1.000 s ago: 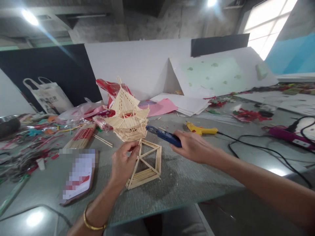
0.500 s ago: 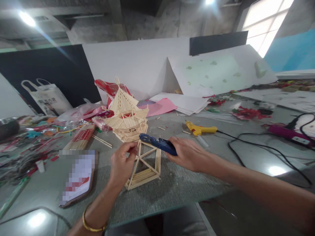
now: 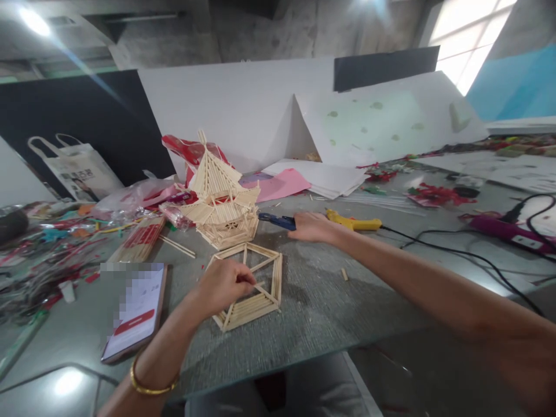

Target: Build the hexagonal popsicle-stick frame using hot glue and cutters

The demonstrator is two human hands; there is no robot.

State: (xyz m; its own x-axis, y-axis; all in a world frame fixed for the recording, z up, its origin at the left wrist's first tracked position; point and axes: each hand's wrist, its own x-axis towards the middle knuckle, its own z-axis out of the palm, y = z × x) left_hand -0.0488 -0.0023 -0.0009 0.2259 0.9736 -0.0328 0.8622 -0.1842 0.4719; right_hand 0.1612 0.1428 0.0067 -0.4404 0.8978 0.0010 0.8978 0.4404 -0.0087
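Note:
My left hand (image 3: pixel 226 285) is over the hexagonal stick frame (image 3: pixel 252 314), fingertips pinched together near its centre. Whether a small stick is in that pinch, I cannot make out. The frame lies flat on the table, built of thin wooden sticks with spokes inside. My right hand (image 3: pixel 313 226) is closed around blue-handled pliers (image 3: pixel 278 220), their dark jaws pointing left toward a stick-built pagoda model (image 3: pixel 221 202). Just right of that hand lies a yellow hot glue gun (image 3: pixel 358 223), partly covered by the hand and wrist.
A phone (image 3: pixel 138 318) and a pack of sticks (image 3: pixel 141 238) lie at left, with two loose sticks (image 3: pixel 177 246) alongside. A short cut stick (image 3: pixel 344 274) lies right of the frame. Black cable and a purple power strip (image 3: pixel 506 233) occupy the right side.
My right hand has moved the pliers away from the hexagonal frame, farther back beside the pagoda. My left hand has shifted onto the middle of the frame. A short stick piece now shows at right.

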